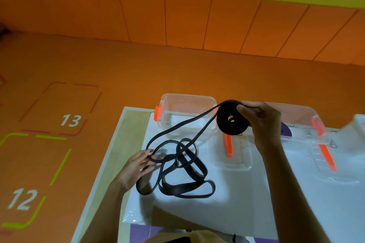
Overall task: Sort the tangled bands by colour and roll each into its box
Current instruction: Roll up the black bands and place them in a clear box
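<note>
orange floor painted with numbered squares surrounds a white table (237,213), and winding up the black band looks to be the step in hand. the right hand (262,120) is raised over the table's far side and clamped on a flat-wound black roll (233,124), thumb on its face and fingers behind. two strands run from the roll down to the loose black band (177,169), a heap of crossing loops lying on the table towards its left edge. the left hand (136,165), well apart from the right, lies with fingers stretched against one loop of the heap, touching it and not visibly closed round it. behind the roll stands a clear plastic box with an orange latch (187,102); a second clear box (300,112) to its right holds a purple roll (286,134). the next move, as i judge it, needs the left hand to free the crossings and feed slack flat while the right turns the roll. a snagged loop could pull into a knot.
</note>
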Demonstrator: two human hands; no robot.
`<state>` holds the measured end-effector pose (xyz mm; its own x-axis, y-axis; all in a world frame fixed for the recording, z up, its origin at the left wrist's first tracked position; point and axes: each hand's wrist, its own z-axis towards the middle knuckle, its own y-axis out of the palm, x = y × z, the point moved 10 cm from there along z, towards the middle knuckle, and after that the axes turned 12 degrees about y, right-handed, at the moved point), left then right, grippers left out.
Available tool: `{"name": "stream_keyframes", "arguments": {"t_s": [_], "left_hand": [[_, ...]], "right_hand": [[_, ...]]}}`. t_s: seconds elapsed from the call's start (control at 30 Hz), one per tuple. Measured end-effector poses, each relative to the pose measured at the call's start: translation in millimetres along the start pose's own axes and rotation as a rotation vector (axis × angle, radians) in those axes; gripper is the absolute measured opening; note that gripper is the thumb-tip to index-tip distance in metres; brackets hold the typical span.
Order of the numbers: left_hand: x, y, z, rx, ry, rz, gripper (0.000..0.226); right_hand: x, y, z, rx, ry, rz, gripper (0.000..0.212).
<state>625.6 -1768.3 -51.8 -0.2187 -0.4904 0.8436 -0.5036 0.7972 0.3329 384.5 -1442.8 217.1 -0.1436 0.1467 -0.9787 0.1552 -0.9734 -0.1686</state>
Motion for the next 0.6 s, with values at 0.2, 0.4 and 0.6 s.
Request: {"name": "stream_keyframes", "arguments": {"t_s": [0.2,0.4,0.6], "left_hand": [[21.1,13.4,7.4,0.122,-0.062,0.451,0.042],[162.7,125.4,-8.8,-0.041,0.616,0.724,0.039],[200.6,230.5,-46.9,-0.504,0.777,0.58,0.046]], "right_hand": [[-40.9,28.5,-13.4,-0.175,-0.076,0.087,0.032],[-72.5,53.3,-24.2,-0.308,-0.194,-0.184,0.028],[-74.5,67.2,-31.8,-0.382,-0.195,-0.224,0.027]]}}
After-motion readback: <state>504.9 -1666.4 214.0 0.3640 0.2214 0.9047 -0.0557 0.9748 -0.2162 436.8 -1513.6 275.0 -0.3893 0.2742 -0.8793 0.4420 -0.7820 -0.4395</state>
